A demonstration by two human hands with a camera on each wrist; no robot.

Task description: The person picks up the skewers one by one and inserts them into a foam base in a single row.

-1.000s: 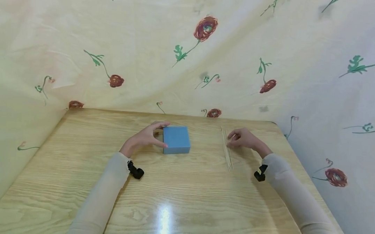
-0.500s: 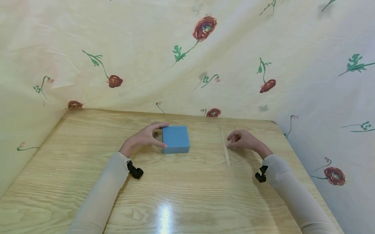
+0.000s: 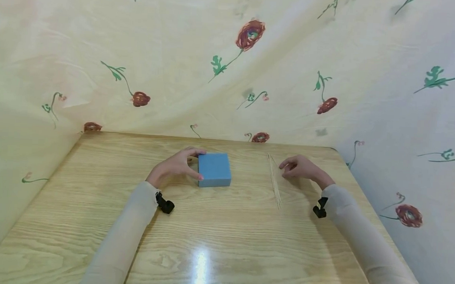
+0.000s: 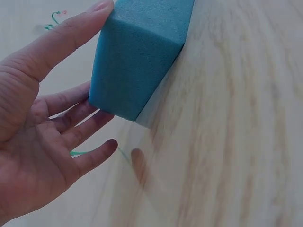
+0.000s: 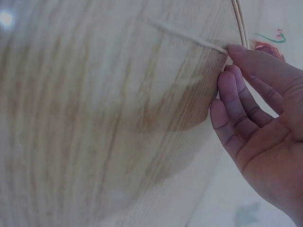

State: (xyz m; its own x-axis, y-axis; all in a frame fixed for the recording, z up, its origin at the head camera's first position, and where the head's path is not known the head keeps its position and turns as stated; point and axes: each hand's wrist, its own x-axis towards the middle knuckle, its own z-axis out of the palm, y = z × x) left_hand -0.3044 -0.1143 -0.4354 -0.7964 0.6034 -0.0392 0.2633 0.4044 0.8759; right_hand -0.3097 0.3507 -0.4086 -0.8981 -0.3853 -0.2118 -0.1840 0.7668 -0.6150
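Note:
A square blue foam block [image 3: 214, 166] sits on the wooden table, left of some thin wooden skewers. My left hand [image 3: 177, 163] holds its left side, with the thumb at the near corner and fingers at the far one. In the left wrist view, the thumb and fingertips touch the edges of the foam block [image 4: 137, 66]. My right hand [image 3: 302, 167] is just right of the skewers [image 3: 274, 182], which lie lengthwise on the table. In the right wrist view, thumb and fingers pinch one skewer [image 5: 189, 37]; the other skewers [image 5: 242, 26] show behind.
The light wooden table [image 3: 224, 226] reaches back to a cream flowered cloth [image 3: 169, 80] that hangs behind and along both sides. A black wrist camera [image 3: 165, 203] sits on the left sleeve, and another wrist camera [image 3: 320, 207] on the right.
My right hand has shifted slightly right, away from the lying skewers, drawing one skewer's near end with it. The left hand and the foam block stay in place.

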